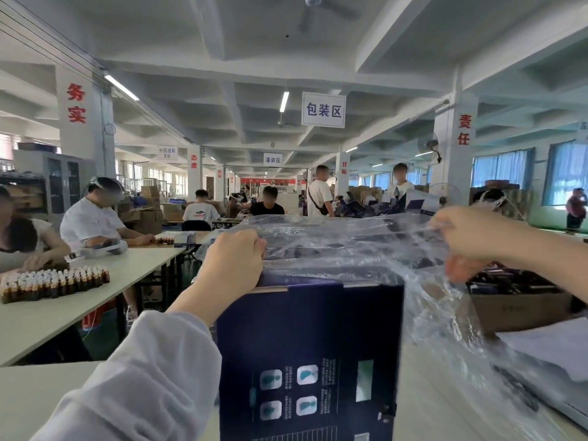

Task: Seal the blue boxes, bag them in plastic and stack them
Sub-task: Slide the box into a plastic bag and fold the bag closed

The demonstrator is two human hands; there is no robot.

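A dark blue box stands upright on the table right in front of me, its printed side facing me. A clear plastic bag is stretched open above the box's top and hangs down its right side. My left hand grips the bag's left edge at the box's upper left corner. Higher up on the right, my right hand pinches the bag's other edge, away from the box.
A brown carton holding dark items sits at the right, with white sheets in front of it. On the long white table to the left stand rows of small brown bottles, where people sit working. More workers and cartons fill the hall behind.
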